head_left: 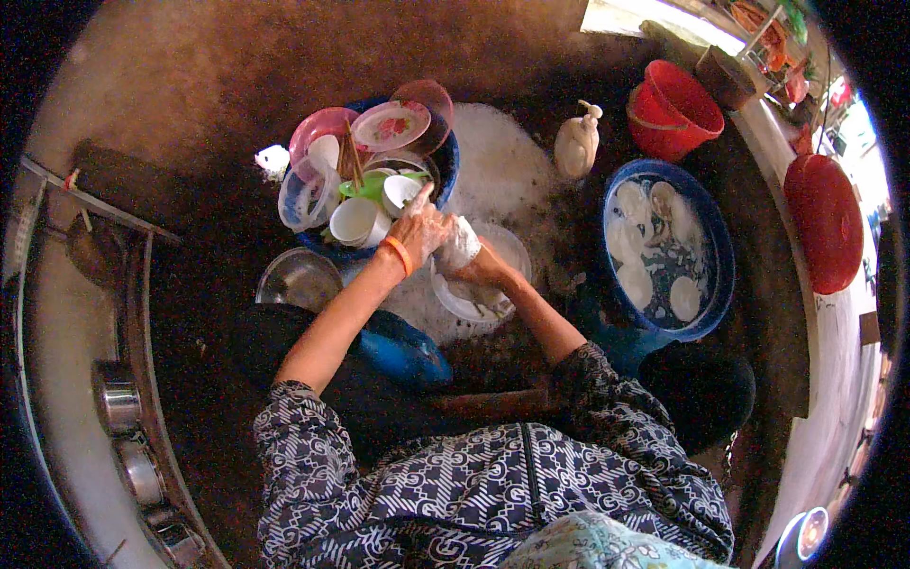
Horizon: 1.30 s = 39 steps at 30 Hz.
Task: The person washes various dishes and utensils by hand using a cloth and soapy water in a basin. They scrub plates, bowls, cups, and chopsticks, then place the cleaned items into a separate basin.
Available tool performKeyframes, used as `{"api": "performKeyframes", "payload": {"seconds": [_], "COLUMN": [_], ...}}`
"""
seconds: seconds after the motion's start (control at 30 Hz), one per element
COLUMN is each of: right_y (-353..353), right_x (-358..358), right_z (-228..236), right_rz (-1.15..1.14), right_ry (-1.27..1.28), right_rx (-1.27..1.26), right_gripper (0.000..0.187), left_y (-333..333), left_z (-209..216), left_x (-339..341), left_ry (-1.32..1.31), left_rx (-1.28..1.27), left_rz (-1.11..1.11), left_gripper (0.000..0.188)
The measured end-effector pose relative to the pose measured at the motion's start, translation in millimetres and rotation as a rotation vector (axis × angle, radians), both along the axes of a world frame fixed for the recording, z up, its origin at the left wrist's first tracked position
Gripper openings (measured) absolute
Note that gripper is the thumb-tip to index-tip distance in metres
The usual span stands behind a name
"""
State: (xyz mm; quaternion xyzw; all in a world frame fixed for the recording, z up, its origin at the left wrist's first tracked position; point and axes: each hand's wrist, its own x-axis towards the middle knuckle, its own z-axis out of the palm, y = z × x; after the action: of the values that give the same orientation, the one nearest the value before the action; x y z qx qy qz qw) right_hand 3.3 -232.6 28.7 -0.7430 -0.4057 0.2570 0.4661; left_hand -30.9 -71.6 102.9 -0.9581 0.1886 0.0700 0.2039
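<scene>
My left hand [419,233], with an orange band at the wrist, reaches over the near side of a heaped blue tub [450,171]. Its index finger is stretched out beside the rim of a small white cup [399,193]; I cannot tell whether it touches. Close by, my right hand [485,266] is closed on a white, foam-covered thing [461,243] whose kind I cannot make out. Both hands are wet with suds. Below the right hand sits a translucent basin [513,248]. A larger white cup [358,223] leans at the tub's near edge.
The tub also holds a flowered plate [391,127], a pink bowl [320,130] and chopsticks [352,155]. A blue basin [725,251] at right has several white dishes in water. Beyond stand a beige jug [576,147] and red buckets [671,112]. A metal bowl [299,279] lies left.
</scene>
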Motion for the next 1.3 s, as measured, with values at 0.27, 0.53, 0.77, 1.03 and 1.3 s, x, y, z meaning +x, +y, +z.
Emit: {"api": "performKeyframes", "payload": {"seconds": [0.27,0.53,0.77,1.03,1.3], "right_y": [-21,-40,-50,-41,8], "right_x": [10,12,-25,25,-23], "right_z": [-19,-110,-122,-108,37], "right_rz": [-0.055,-0.226,0.019,-0.1,-0.512], "right_ry": [-0.368,-0.536,-0.524,0.102,0.05], "right_rx": [-0.105,-0.474,-0.571,0.302,0.239], "right_gripper": [0.066,0.092,0.068,0.044,0.031], "left_y": [48,121,67,53,15], "left_z": [16,33,21,-30,-42], "left_x": [-31,-44,-36,-38,-25], "left_ry": [0.084,0.071,0.492,0.74,0.342], "left_rx": [-0.064,-0.657,-1.752,-1.816,-1.624], "left_rz": [0.141,0.492,1.084,1.154,0.432], "left_gripper": [0.045,0.046,0.033,0.031,0.022]}}
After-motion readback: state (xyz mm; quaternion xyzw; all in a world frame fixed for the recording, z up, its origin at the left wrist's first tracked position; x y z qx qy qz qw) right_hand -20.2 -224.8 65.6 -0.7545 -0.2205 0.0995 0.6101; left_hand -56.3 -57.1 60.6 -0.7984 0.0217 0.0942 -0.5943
